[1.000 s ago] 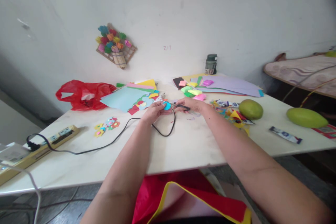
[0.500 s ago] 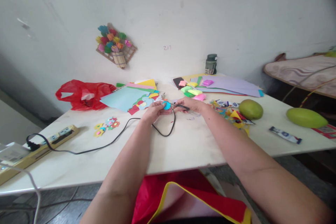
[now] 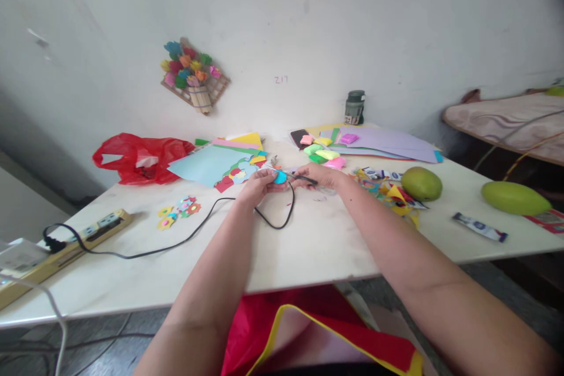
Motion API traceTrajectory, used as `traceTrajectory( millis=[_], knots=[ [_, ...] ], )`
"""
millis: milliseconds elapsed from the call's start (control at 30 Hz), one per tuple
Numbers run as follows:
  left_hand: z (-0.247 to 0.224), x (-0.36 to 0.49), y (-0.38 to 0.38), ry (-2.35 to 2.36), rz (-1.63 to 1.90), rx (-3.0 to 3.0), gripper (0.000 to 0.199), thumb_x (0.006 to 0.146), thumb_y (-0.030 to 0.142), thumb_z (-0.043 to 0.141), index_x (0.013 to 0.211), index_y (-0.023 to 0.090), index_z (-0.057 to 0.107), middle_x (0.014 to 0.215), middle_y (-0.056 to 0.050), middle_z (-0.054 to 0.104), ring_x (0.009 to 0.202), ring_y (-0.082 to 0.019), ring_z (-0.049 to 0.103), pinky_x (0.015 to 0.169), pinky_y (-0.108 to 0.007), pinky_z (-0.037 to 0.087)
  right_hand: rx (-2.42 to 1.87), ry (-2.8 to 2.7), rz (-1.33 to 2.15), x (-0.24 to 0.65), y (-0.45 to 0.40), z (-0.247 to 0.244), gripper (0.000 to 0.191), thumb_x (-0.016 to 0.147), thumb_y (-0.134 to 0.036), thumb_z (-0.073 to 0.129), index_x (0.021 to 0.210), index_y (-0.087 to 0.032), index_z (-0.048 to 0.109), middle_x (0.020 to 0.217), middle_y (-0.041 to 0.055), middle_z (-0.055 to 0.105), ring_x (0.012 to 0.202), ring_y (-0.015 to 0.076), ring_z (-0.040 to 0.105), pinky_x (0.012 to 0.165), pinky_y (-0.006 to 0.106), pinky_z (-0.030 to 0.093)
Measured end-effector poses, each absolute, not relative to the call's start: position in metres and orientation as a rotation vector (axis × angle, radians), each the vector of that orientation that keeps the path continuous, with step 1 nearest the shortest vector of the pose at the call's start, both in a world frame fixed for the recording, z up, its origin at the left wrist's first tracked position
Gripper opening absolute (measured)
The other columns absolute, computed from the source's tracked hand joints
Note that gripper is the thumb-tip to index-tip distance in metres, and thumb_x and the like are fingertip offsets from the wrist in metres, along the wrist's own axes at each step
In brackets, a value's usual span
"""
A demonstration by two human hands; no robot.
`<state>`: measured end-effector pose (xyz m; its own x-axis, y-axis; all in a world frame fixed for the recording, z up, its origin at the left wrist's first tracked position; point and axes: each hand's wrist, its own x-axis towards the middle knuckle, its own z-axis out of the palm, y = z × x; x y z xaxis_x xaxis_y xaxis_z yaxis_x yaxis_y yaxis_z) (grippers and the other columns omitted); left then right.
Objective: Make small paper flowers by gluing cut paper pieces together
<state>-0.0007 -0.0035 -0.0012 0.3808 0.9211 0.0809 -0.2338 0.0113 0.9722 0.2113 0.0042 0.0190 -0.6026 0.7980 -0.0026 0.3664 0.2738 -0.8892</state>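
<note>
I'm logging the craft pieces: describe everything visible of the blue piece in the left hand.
The blue piece is bright, rounded, apparently flat paper or card. The left hand pinches it over the white table, fingers hiding its left part. The scissors lie by its upper edge; whether they touch it is unclear.

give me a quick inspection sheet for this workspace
Surface: pale table, faint scribbles near its middle.
Things in use: blue piece, scissors; flower cutouts lie to the left.
Clutter: red bag, wrappers, two green fruits.
Grips: left grip on the blue piece; right grip on the scissors.
Cables: black cable runs from power strip, looping near both grips.
Surroundings: flower decoration on wall; other people, nothing seen.
</note>
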Motion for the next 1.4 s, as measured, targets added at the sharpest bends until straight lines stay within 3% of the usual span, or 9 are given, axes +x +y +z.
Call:
traceTrajectory(
  millis=[367, 1400],
  knots=[
    [-0.003, 0.000, -0.003, 0.734, 1.045, 1.205, 0.014, 0.070, 0.022, 0.067, 0.070, 0.011, 0.057, 0.070, -0.007, 0.068, 0.065, -0.019, 0.067, 0.074, -0.036, 0.055, -1.038, -2.062, 1.371, 0.211, 0.006, 0.018, 0.019, 0.069, -0.030, 0.061, 0.073, -0.011, 0.059, 0.048, -0.0040, 0.045, 0.041, 0.0051, 0.037, 0.039, 0.020, 0.026],
    [-0.002, 0.000, -0.002, 0.736, 1.040, 1.206, 0.016, 0.069, 0.023, 0.069, 0.070, 0.010, 0.058, 0.071, -0.008, 0.068, 0.065, -0.018, 0.067, 0.074, -0.036, 0.054, -1.046, -2.193, 1.191, 0.206, -0.006, 0.028, 0.023, 0.072, -0.034, 0.059, 0.066, -0.013, 0.056, 0.045, -0.0054, 0.043, 0.039, 0.0047, 0.035, 0.040, 0.021, 0.026]
  ],
)
